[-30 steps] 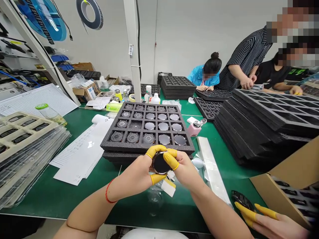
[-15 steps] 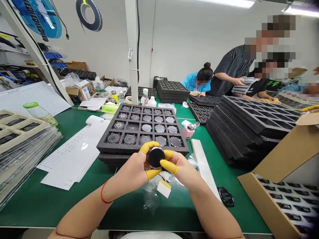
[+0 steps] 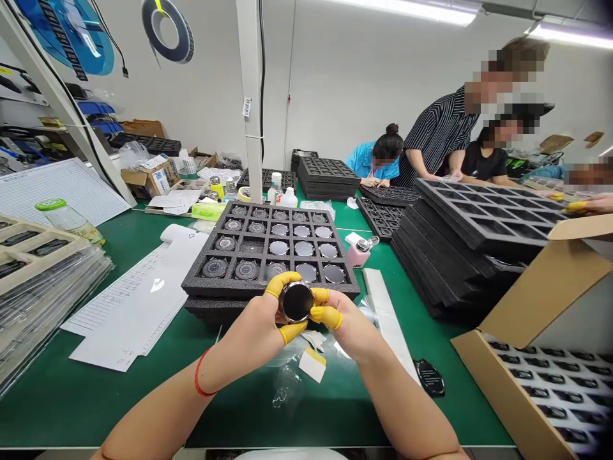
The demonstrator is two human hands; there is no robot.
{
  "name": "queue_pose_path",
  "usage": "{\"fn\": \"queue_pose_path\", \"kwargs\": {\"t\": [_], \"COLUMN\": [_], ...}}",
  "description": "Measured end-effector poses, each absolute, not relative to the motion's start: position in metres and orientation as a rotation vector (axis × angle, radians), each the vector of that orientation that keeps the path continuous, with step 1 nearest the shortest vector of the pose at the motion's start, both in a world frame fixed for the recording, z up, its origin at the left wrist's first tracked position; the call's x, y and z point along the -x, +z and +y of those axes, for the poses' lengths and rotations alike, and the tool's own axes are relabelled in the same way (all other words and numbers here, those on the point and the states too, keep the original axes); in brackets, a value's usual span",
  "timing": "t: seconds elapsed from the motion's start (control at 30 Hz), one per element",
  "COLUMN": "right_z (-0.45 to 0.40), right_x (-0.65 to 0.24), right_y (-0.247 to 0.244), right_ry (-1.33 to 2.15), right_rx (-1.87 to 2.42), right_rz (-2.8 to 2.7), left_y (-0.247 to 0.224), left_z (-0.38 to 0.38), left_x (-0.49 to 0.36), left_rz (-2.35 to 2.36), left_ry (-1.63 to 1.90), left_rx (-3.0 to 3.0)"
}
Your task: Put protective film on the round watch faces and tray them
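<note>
A round watch case [image 3: 297, 301] with a dark, glossy face is held between both hands, just in front of a black foam tray [image 3: 197, 283]. My left hand [image 3: 261, 319], in yellow finger cots, grips its left side with thumb and fingers. On the right rim, my right hand [image 3: 342, 319] pinches it with yellow-covered thumb and fingertip. Round watch parts sit in the tray's compartments, some with shiny faces and others with dark, marked ones; one compartment in the third row holds none. Beneath the hands lie a small white and yellow card [image 3: 313, 365] and clear film [image 3: 286, 383].
Black trays [image 3: 445, 255] are stacked at right, beside an open cardboard box [image 3: 507, 396]. A pink bottle [image 3: 357, 254] stands right of the foam tray. Papers [image 3: 138, 300] and plastic trays [image 3: 52, 300] lie left. A white post [image 3: 249, 102] rises behind. Several people work at the back.
The view has shifted slightly. The watch case is still in both hands, with its face a little more toward me. At the back, the person in stripes has lowered their hands to the stacked trays.
</note>
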State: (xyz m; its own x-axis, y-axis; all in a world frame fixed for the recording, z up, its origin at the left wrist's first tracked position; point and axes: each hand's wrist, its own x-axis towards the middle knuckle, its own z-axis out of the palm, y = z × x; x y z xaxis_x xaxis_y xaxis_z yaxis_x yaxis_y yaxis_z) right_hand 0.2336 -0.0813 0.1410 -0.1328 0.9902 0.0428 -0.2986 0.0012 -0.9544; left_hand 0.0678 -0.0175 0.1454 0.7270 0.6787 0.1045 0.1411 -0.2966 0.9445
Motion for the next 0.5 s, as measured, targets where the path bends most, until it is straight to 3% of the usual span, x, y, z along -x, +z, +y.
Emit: {"fn": "queue_pose_path", "kwargs": {"t": [0.5], "right_z": [-0.0798], "right_x": [-0.2369], "right_y": [0.1385], "right_ry": [1.275], "right_rx": [1.002], "right_rz": [-1.110], "left_y": [0.1363], "left_z": [-0.0162], "left_x": [-0.0682], "left_rz": [0.628], "left_ry": [0.495], "left_rx": [-1.907]}}
